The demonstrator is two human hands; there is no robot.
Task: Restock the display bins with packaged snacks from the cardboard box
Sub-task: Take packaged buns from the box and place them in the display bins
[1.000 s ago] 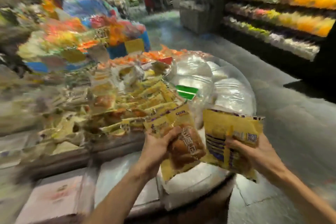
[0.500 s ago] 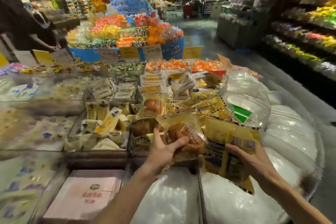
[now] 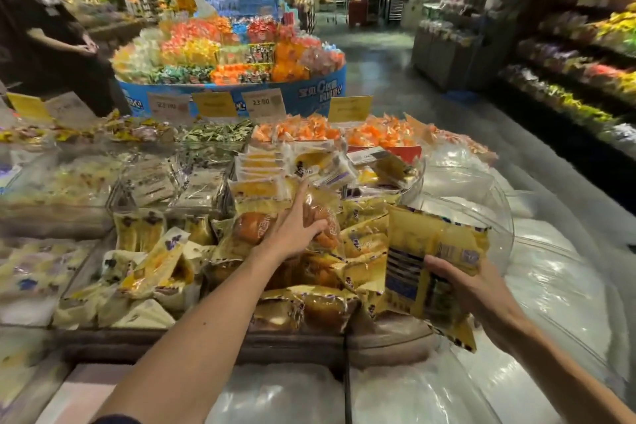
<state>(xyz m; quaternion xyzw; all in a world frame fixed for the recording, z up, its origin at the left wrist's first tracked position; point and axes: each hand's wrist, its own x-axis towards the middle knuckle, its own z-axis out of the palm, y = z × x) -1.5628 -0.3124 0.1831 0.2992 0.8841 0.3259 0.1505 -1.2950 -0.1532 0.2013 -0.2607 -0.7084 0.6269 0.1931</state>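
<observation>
Head view: the left hand (image 3: 295, 229) reaches out over the middle bin (image 3: 303, 345). It holds a clear bun pack (image 3: 323, 217) between thumb and fingers, the forefinger stretched up along the pack's left edge. The pack sits tilted just above the heap of like packs that fills the bin, and whether it touches them I cannot tell.

The right hand (image 3: 463, 282) is lower and to the right, beside the bin's right edge. It clamps a sheaf of yellow packs (image 3: 426, 251), thumb on the front and fingers behind, with the packs held upright and their backs to the camera. How many packs are in the sheaf cannot be told.

Left of the middle bin lies a bin of pale packs (image 3: 137, 286), some leaning on each other. Behind are flat white packs (image 3: 203, 186) and, further back, orange sweets (image 3: 299, 130) under a row of price tags (image 3: 263, 102). To the right are clear dome lids (image 3: 464, 203) over white bags (image 3: 557, 289).

Beyond stands a round blue candy stand (image 3: 241, 58) heaped with bright sweets. A person (image 3: 51, 45) in dark clothes stands at far left. Stocked shelves (image 3: 585, 76) line the aisle at right.
</observation>
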